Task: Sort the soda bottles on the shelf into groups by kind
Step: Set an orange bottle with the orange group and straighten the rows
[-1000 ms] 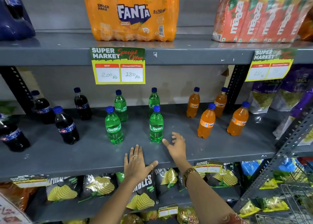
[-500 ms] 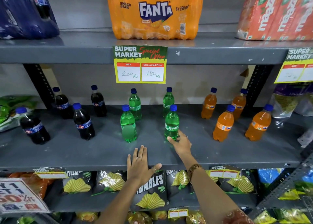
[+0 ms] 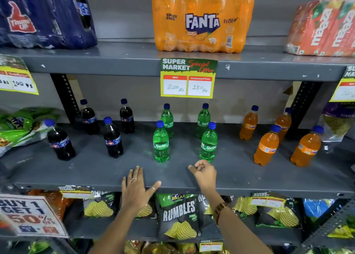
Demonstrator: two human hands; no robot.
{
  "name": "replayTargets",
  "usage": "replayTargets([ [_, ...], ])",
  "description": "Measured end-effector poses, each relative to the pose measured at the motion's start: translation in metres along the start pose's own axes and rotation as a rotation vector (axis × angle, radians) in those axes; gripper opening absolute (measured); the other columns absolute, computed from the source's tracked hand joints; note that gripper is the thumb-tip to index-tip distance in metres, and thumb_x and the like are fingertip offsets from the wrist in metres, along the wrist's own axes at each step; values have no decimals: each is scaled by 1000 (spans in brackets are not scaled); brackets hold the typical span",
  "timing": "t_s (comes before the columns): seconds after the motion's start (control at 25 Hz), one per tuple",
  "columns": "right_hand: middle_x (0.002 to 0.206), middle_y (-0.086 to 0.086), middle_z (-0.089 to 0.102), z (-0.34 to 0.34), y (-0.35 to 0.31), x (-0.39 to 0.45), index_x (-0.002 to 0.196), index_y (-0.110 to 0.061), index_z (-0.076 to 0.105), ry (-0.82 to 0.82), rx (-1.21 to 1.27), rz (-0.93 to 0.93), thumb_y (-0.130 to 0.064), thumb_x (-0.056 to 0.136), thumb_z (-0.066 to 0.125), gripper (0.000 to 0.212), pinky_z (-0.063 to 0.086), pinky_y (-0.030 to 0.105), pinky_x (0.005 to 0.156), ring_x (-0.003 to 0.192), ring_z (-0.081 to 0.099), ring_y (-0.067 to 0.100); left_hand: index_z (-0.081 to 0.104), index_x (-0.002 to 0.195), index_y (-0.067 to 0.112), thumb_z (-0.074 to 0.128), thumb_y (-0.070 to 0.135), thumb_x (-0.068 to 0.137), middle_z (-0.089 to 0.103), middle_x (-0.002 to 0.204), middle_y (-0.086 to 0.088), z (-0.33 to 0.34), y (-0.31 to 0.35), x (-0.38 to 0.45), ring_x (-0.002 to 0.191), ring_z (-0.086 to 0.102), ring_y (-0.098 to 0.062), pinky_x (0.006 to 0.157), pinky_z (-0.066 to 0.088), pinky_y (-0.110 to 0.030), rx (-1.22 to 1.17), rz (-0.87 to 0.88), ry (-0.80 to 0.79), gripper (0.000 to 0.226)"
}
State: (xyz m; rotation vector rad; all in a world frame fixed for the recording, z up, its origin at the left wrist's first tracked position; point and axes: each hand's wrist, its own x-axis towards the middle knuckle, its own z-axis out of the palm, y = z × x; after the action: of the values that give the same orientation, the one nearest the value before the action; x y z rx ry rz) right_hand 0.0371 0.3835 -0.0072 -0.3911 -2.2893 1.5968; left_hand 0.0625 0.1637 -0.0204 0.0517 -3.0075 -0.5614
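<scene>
On the grey metal shelf (image 3: 240,178) the left hand (image 3: 137,189) lies flat, fingers spread, while the right hand (image 3: 204,174) hangs loosely curled and empty — just near of the front-right green plastic Sprite bottle (image 3: 209,143).

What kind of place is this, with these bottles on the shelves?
Most likely a supermarket aisle. A Super Market special-offer price tag hangs on the metal shelf, a Fanta multipack sits above, and Rumbles chip bags fill the rack below.

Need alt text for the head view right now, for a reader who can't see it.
Twelve soda bottles stand on a grey shelf in three groups of four: cola, green Sprite, orange Fanta. Left hand lies flat on the shelf edge; right hand hovers, empty, before a Sprite bottle.
</scene>
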Motion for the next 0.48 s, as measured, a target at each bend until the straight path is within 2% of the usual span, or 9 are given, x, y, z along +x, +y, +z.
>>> replayTargets([
  [0.08,53,-6,51,21,-9,-7,60,-25,54,-103,-1,-28,-6,69,75,30,40,18,56,51,48,7,14,151,9,38,74,82,8,160,-4,-14,-26,7,148,5,-21,119,2,-44,13,-48,-11,98],
  [0.2,53,-6,52,54,-19,-15,71,-16,63,-243,10,-45,-3,70,74,17,41,7,53,43,49,-3,11,151,8,42,72,82,6,161,-5,-34,-61,17,147,5,-22,118,4,-45,54,-104,-51,100],
  [0.36,57,-5,51,101,-33,-26,86,-4,68,-366,17,-41,1,69,74,19,40,8,56,41,45,-4,4,152,8,46,76,76,0,161,-6,-52,-104,29,148,-1,-23,119,1,-47,40,-176,-105,111],
  [0.48,69,-1,53,136,-46,-31,95,-2,67,-442,6,-71,1,69,74,27,41,11,63,54,45,1,-4,151,9,48,80,70,-8,161,-4,-63,-127,36,147,-8,-24,118,-4,-48,26,-234,-169,120],
])
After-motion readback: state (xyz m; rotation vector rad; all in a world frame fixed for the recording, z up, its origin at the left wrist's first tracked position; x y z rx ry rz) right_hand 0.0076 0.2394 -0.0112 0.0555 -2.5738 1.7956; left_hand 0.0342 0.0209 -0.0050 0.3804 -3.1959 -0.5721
